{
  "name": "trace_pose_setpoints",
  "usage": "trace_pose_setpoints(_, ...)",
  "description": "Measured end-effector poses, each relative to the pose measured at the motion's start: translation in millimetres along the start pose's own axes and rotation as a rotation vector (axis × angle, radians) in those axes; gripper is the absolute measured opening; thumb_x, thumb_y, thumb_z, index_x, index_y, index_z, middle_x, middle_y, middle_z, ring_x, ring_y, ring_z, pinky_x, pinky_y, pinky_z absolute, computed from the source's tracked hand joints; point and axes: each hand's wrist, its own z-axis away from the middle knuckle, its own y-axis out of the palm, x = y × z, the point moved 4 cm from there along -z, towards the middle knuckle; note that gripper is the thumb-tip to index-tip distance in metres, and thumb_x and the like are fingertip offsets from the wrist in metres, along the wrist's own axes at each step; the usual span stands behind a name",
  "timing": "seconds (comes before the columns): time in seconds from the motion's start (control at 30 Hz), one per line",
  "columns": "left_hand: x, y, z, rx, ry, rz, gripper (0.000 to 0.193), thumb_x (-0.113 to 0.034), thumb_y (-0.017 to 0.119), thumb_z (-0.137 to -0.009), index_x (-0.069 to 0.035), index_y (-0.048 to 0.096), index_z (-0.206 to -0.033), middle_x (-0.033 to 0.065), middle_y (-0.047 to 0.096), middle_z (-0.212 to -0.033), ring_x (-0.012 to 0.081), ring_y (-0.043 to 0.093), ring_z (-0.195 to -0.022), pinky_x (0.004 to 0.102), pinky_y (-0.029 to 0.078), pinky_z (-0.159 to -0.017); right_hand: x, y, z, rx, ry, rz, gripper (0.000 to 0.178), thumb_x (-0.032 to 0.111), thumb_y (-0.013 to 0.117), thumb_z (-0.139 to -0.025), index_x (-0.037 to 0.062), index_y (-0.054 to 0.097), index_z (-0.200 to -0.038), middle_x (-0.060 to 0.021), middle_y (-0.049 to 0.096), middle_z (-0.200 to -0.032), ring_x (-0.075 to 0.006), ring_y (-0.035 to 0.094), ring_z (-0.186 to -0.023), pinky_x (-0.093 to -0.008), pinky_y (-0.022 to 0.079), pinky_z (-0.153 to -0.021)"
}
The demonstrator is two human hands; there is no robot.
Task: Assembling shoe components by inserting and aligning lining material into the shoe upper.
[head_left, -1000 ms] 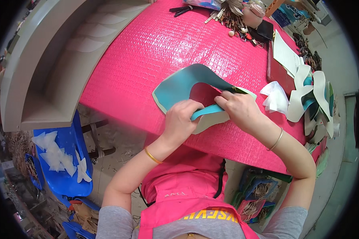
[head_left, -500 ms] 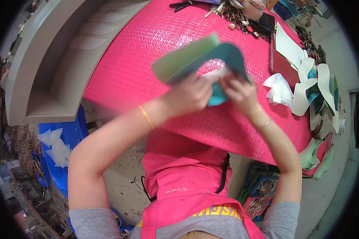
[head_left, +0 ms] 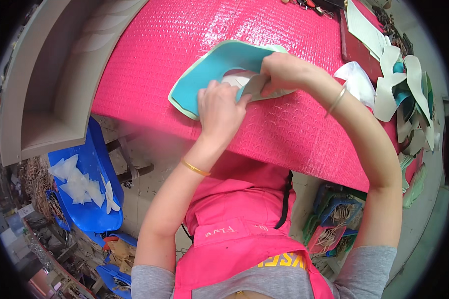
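Observation:
A curved sheet piece [head_left: 224, 57], teal inside with a pale green rim and looking like a shoe upper, is held just above the pink-covered table [head_left: 149, 65]. My left hand [head_left: 220, 107] grips its near edge, fingers bent over into the teal side. On the right part of the same piece, my right hand [head_left: 284, 72] is closed, thumb below and fingers curled. Between the hands a greyish flap of the piece stands up, with a whitish area showing behind it. My fingertips are partly hidden by the material.
Cream curved pieces with teal linings [head_left: 406, 92] are heaped at the table's right, beside a crumpled white sheet [head_left: 356, 82] and paper [head_left: 366, 30]. A grey shelf unit [head_left: 50, 99] stands left. White scraps [head_left: 80, 182] lie in a blue tray [head_left: 102, 219] below it.
The piece has turned so its teal inside faces up, and it has shifted left. My right hand has moved up to its far side; my left hand now sits at its near edge.

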Motion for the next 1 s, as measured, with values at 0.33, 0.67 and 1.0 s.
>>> trace_pose_setpoints(0.33, -10, -3, -3, 0.157, -0.033, -0.157, 0.024, -0.019, 0.066, -0.069, -0.002, 0.062, -0.085, 0.0143, 0.059, -0.077, 0.0267, 0.053, -0.078, 0.0398, 0.038, -0.072, 12, 7, -2, -0.1, 0.008, 0.157, 0.027, 0.024, 0.072, -0.058, 0.0025, 0.066, -0.073, -0.016, 0.061, -0.069, -0.0287, 0.061, -0.068, -0.0365, 0.049, -0.063)
trace_pose_setpoints(0.67, -26, 10, 37, 0.056, 0.348, -0.133, 0.044, -0.016, 0.061, -0.072, 0.0, 0.05, -0.112, 0.0112, 0.049, -0.103, 0.0239, 0.046, -0.098, 0.038, 0.034, -0.095, 22, 7, 2, -0.094, -0.093, 0.373, 0.019, 0.018, 0.064, -0.065, 0.0023, 0.065, -0.076, -0.0153, 0.063, -0.074, -0.0266, 0.063, -0.07, -0.0336, 0.051, -0.062)
trace_pose_setpoints(1.0, -42, 26, 26, 0.023, 0.396, -0.1, 0.043, -0.016, 0.061, -0.071, -0.005, 0.052, -0.111, 0.0078, 0.046, -0.092, 0.0243, 0.045, -0.089, 0.0379, 0.037, -0.091, 5, 9, -6, 0.056, -0.111, 0.415, 0.014, 0.014, 0.061, -0.067, 0.0008, 0.064, -0.072, -0.0154, 0.062, -0.07, -0.03, 0.061, -0.068, -0.0378, 0.05, -0.062)
